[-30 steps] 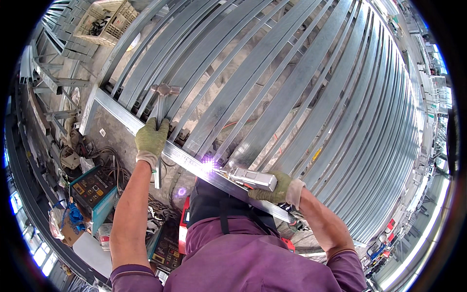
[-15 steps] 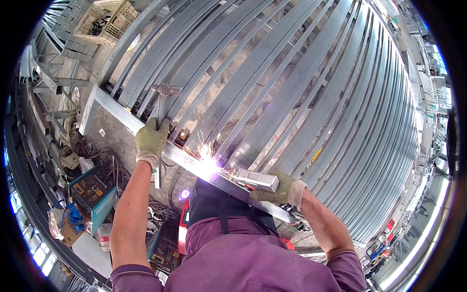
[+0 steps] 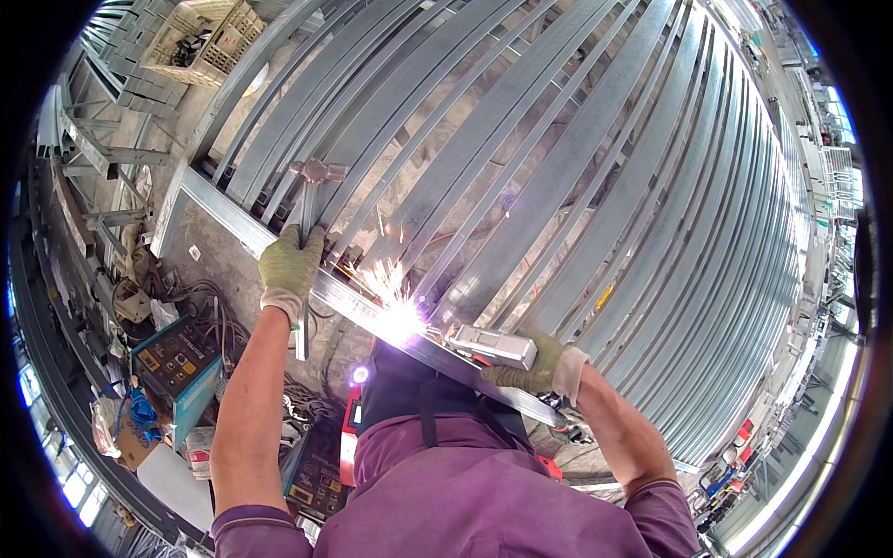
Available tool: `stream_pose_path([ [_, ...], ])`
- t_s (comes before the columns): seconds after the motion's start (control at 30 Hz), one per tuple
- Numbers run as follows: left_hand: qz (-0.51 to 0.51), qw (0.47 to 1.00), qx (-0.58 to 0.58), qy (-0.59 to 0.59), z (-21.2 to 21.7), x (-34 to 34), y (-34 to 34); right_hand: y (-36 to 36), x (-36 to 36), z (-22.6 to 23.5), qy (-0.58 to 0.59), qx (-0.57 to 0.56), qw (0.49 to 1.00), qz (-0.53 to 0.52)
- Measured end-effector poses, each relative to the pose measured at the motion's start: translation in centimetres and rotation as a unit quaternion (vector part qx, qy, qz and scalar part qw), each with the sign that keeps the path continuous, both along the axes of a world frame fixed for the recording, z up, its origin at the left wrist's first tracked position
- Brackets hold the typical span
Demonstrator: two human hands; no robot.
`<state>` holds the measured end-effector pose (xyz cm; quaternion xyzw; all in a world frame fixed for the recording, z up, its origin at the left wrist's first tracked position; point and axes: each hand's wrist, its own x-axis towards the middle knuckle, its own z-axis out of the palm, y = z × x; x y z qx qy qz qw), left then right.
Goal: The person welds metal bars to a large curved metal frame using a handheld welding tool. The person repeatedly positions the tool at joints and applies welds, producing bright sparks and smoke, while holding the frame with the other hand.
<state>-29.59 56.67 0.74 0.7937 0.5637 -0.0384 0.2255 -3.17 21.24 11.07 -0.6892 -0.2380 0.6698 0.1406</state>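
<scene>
My left hand, in a green knit glove, is closed round the handle of a hammer and rests on a long galvanised steel rail. The hammer's head points away from me, and its handle runs down past the rail. In my gloved right hand is a boxy silver welding torch, held low along the rail. Its tip is hidden in a bright white welding glare, with sparks flying up and left. The glare sits where flat steel slats meet the rail, between my two hands.
Many parallel slats stretch away to the far right. Welding machines and tangled cables are on the left. Another machine stands near my left elbow. A plastic crate lies at the far left, close to stacked steel tubes.
The spark spray is broader and leans more to the left. My right hand and the torch have shifted very slightly right. My left hand and the hammer stay put.
</scene>
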Motion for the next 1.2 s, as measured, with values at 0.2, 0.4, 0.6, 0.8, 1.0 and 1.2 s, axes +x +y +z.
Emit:
stream_pose_path([
  [0.2,0.0,1.0,-0.015,-0.004,0.2,0.1,0.0,-0.9,-0.3,0.4,0.027,0.032,0.999,-0.021],
  [0.4,0.012,0.998,-0.052,-0.032,-0.6,-0.8,0.4,-1.3,-1.5,3.3,0.044,0.019,0.995,-0.082],
  [0.6,0.065,0.978,-0.163,-0.116,-0.8,-1.9,0.9,-0.7,-2.9,5.5,0.049,-0.019,0.987,-0.153],
  [0.8,0.046,0.947,-0.223,-0.227,0.5,-0.5,-0.1,-1.2,-4.6,4.6,0.051,-0.016,0.983,-0.173],
  [1.0,-0.148,0.969,-0.179,-0.084,2.7,5.3,-0.1,0.0,-5.5,4.7,0.049,-0.023,0.982,-0.18],
  [1.2,-0.223,0.964,-0.142,-0.001,3.3,5.3,-1.3,-0.5,-6.1,3.8,0.064,-0.037,0.975,-0.208],
])
